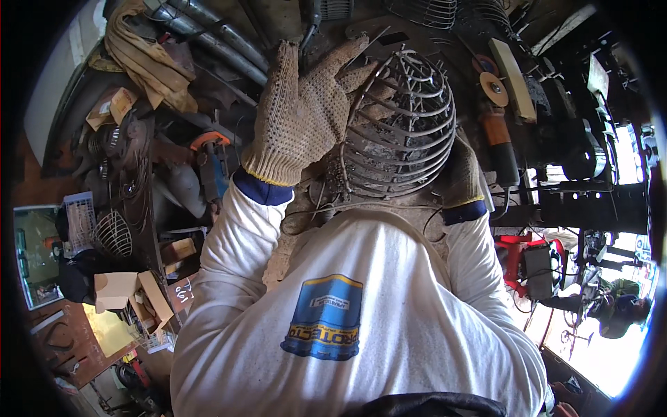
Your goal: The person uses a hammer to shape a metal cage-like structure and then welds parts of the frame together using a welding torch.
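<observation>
The wire cage point(413, 128) is lying between the two hands, just right of the gloved left hand point(303, 115) and just left of the gloved right hand point(463, 174). Its long axis is running away from the person, with the narrow end pointing ahead of both palms and the broad end facing the shirt point(389, 278); its curved ribs are crossing from one hand's side to the other's.

The left hand is standing wide, its fingers fanning forward and its inner edge overlapping the cage's left rim; whether any finger is pressing on a rib, I cannot tell. The right hand is sitting low beside the broad end, partly behind the ribs, its fingertips hiding, so I cannot tell how tightly it is gripping. Both hands are being close to the cage, the left reaching nearer the narrow end. Beyond the right hand, to its right, a grinder point(497, 132) is lying well apart from the left.
</observation>
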### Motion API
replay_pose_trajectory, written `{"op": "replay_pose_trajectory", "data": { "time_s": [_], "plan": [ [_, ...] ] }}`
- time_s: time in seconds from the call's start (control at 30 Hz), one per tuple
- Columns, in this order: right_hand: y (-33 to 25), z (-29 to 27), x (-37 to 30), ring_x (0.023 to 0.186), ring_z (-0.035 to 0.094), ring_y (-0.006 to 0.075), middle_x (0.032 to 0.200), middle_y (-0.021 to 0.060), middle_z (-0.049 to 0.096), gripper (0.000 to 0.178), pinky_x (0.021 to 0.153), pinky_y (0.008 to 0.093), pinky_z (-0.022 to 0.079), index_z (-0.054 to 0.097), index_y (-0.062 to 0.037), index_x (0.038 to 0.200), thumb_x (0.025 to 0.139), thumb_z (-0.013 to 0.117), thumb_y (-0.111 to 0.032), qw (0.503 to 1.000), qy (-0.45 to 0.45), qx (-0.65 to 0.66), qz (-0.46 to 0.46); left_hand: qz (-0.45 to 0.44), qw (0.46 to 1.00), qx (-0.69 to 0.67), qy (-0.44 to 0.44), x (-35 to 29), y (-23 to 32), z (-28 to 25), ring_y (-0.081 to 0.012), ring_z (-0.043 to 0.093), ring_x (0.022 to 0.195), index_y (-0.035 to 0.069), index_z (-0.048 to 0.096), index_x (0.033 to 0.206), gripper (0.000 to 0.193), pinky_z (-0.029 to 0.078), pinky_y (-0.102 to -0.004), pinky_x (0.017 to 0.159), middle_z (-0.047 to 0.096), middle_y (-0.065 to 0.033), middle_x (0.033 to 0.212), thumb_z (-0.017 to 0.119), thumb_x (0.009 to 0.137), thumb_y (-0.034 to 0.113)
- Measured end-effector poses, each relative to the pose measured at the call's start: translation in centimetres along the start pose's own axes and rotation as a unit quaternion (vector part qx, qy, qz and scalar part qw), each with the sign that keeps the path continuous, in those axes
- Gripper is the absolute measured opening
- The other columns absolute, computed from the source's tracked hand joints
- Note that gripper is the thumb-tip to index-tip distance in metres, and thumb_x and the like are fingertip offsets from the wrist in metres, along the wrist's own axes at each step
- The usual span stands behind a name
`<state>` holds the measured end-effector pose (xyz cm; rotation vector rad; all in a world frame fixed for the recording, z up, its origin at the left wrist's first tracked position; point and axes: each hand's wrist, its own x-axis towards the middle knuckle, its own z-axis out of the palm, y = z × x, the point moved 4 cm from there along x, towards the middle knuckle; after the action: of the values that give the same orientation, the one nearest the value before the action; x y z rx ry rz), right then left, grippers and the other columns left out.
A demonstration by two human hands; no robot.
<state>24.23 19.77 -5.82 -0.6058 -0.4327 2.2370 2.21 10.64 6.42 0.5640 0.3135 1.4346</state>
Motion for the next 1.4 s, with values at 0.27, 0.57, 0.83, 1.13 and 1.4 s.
{"op": "replay_pose_trajectory", "data": {
  "time_s": [0.27,0.57,0.83,1.13,1.4],
  "plan": [
    [-0.2,0.6,-1.0,0.113,0.061,0.0285,0.125,0.015,0.063,0.04,0.1,0.0429,0.048,0.056,-0.0006,0.128,0.105,0.036,-0.026,0.999,0.002,0.025,-0.036,0.001,0.999,0.032,-0.008,0.0,-0.3,1.1,-0.0433,0.039,0.136,0.0,0.014,0.154,0.098,0.036,-0.0544,0.111,0.036,-0.0273,0.149,0.034,0.091,0.074],
    [0.4,0.5,-1.0,0.106,0.065,0.0259,0.117,0.0125,0.067,0.036,0.095,0.039,0.052,0.059,-0.0017,0.123,0.105,0.038,-0.026,0.998,0.02,0.039,-0.035,0.037,0.995,0.093,0.025,-1.0,0.0,2.1,-0.0388,0.043,0.134,0.0,0.023,0.152,0.097,0.038,-0.0502,0.109,0.038,-0.0272,0.148,0.034,0.091,0.074],
    [-0.6,1.0,-1.7,0.111,0.063,0.0299,0.125,0.0169,0.063,0.04,0.099,0.0478,0.05,0.055,-0.001,0.129,0.104,0.034,-0.024,0.997,-0.056,0.057,-0.006,-0.001,0.98,0.197,-0.014,-1.2,-0.1,0.7,-0.0351,0.052,0.126,-0.004,0.027,0.149,0.097,0.04,-0.0434,0.109,0.046,-0.0264,0.141,0.035,0.092,0.074],
    [-1.2,1.1,-1.9,0.108,0.064,0.0285,0.121,0.0155,0.065,0.04,0.096,0.0448,0.052,0.058,-0.0006,0.125,0.104,0.036,-0.026,0.999,-0.003,0.027,-0.041,0.016,0.85,0.522,0.064,-3.5,-1.2,-1.1,-0.0279,0.06,0.115,-0.002,0.049,0.136,0.043,0.047,-0.0355,0.1,0.062,-0.0185,0.126,0.047,0.1,0.021],
    [-1.3,1.9,-3.0,0.109,0.062,0.0264,0.121,0.014,0.065,0.041,0.097,0.0383,0.049,0.057,0.0001,0.126,0.105,0.037,-0.029,0.987,0.044,0.045,-0.148,0.184,0.568,0.799,0.074,-4.0,-0.5,-2.4,-0.0369,0.062,0.107,0.0,0.054,0.128,0.045,0.049,-0.0405,0.094,0.062,-0.0226,0.122,0.057,0.084,-0.008]
  ]
}}
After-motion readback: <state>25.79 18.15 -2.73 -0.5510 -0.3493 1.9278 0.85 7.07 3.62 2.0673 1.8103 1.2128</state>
